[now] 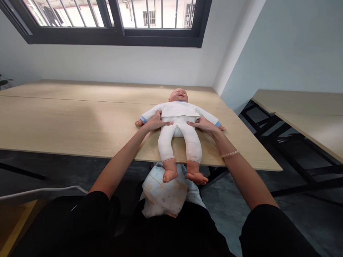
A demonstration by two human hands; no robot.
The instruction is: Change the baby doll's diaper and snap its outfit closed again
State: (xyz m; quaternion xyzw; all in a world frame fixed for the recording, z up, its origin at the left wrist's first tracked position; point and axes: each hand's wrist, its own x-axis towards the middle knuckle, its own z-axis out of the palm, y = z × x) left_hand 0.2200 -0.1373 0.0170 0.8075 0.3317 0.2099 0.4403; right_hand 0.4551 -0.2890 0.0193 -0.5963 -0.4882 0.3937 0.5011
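A baby doll [178,117] in white clothes lies on its back on the wooden table [80,117], head away from me, bare feet hanging over the near edge. My left hand [155,123] rests against the doll's waist on its left side, fingers stretched toward the hip. My right hand [202,125] touches the other side of the waist, fingers also extended along the trouser top. A folded diaper [163,194] lies on my lap below the doll's feet.
A second wooden table [308,110] on a black frame stands at the right, a dark floor gap between. A wall with a barred window [115,18] lies behind. A chair edge [32,194] shows at lower left.
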